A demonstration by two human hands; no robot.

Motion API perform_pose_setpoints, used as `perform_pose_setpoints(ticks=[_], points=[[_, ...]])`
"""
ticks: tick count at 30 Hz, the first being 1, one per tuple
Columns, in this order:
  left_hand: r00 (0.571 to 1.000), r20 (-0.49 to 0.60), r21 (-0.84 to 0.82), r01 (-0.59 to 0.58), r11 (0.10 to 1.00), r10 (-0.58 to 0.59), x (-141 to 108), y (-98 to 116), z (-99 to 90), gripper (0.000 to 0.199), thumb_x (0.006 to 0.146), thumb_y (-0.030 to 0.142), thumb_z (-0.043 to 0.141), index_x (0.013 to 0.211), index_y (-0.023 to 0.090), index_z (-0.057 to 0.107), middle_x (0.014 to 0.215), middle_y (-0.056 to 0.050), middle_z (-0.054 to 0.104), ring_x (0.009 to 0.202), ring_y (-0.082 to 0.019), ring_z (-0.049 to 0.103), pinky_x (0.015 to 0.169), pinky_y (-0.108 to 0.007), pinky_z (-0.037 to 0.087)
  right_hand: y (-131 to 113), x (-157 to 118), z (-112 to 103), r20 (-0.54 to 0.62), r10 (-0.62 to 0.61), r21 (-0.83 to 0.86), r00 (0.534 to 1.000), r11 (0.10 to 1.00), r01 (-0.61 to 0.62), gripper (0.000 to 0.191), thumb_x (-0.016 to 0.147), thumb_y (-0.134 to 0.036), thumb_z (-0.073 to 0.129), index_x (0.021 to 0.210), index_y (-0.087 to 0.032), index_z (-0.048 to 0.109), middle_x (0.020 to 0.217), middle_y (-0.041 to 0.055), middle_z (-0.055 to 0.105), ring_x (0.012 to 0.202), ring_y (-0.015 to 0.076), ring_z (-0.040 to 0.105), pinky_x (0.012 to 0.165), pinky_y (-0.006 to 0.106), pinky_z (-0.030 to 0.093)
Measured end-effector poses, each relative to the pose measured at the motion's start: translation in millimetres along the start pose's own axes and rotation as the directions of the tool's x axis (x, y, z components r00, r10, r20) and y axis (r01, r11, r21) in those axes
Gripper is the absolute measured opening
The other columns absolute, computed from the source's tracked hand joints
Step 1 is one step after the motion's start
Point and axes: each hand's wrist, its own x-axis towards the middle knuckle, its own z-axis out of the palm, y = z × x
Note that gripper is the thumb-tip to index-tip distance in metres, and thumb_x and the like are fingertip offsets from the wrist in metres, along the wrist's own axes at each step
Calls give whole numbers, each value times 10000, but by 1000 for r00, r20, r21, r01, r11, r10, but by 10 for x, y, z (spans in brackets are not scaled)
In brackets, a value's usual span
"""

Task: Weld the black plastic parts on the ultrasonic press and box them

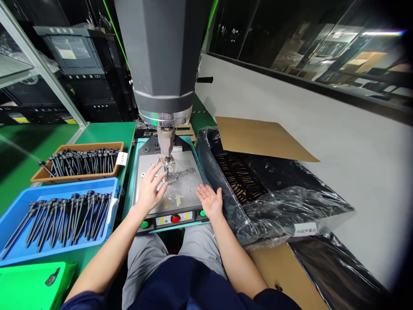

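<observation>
Under press horn (166,141): slim black part (167,168), upright; left grip (151,190), right grip (211,203) both spread.

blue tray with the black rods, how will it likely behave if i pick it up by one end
The blue tray probably holds its shape, judging by its moulded raised rim. It may feel heavier than it looks, given the many black rods in it. They lie loose and slanted, so tilting could make them slide or roll.
</observation>
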Motion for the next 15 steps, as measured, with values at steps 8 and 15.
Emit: perform_pose_setpoints(ticks=[8, 15], points=[[983, 179, 276, -21, 961, -30, 427, -51, 294, 602, 910, 517, 476, 1419, 196, 471, 1463, -205, 415, 1434, -421, 211, 1082, -619, 243, 2, -15, 90, 2, 16, -43, 1000, 999, -15, 553, 982, -581, 298, 1128, -118, 564, 1092, 168, 693, 1001, 243, 702, 952, 438, 530], [981, 179, 300, 15, 954, -71, 418, -131, 336, 608, 911, 514, 464, 1444, 221, 442, 1456, -184, 427, 1402, -411, 265, 1079, -611, 254, -189, -133, -138, -34, 186, -685, 982, 711, -158, 468, 932, -545, 488, 910, -101, 635, 703, 124, 707, 603, 236, 707, 575, 356, 573]])
